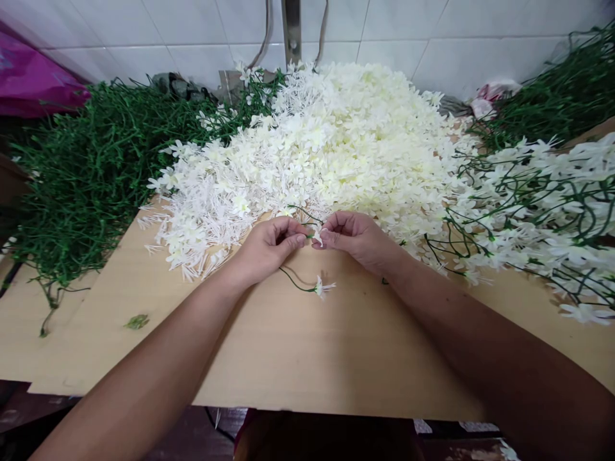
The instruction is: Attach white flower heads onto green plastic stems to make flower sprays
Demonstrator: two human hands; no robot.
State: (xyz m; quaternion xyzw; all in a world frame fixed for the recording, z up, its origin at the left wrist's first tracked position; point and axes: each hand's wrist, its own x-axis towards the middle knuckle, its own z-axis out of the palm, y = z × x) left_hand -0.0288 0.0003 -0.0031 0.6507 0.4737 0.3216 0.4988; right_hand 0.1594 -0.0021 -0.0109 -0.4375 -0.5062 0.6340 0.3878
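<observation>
My left hand [279,242] pinches a thin green artificial stem [298,289] between thumb and forefinger. One branch of it curves down below the hand and ends in a white flower [323,287]. Close beside, my right hand [350,235] holds a small white artificial flower [318,238] by its petals, at the tip of another stem branch. Whether this flower is fully seated on the stem I cannot tell. Both hands are over the board, just in front of a big heap of loose white and cream flowers [355,141].
Green stems [96,160] are piled at the left, and more stems [552,96] at the far right. Stems with white flowers [538,211] lie at the right. A green scrap [137,321] rests on the tan board [288,358]. Behind is a tiled wall [394,22].
</observation>
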